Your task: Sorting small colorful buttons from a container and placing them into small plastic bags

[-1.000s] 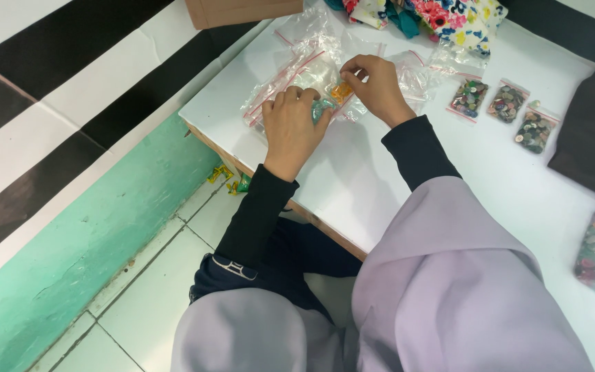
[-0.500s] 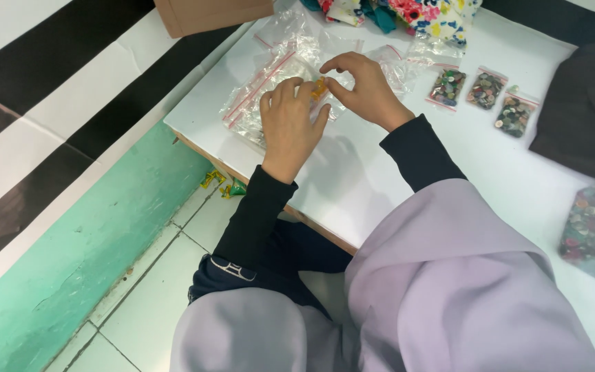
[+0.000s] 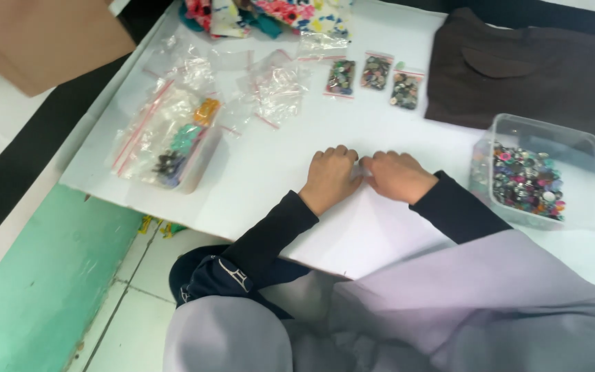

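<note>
The left hand (image 3: 330, 178) and the right hand (image 3: 395, 176) are pressed together, knuckle to knuckle, on the white table (image 3: 270, 165). A small clear piece (image 3: 361, 172) is pinched between the curled fingers; what it is cannot be told. Just beside the right hand, a clear plastic tub of mixed buttons (image 3: 536, 173) is seen. Beyond both hands, three small bags of buttons (image 3: 374, 74) are laid in a row. Well off from the left hand, a heap of zip bags (image 3: 170, 134) is placed.
</note>
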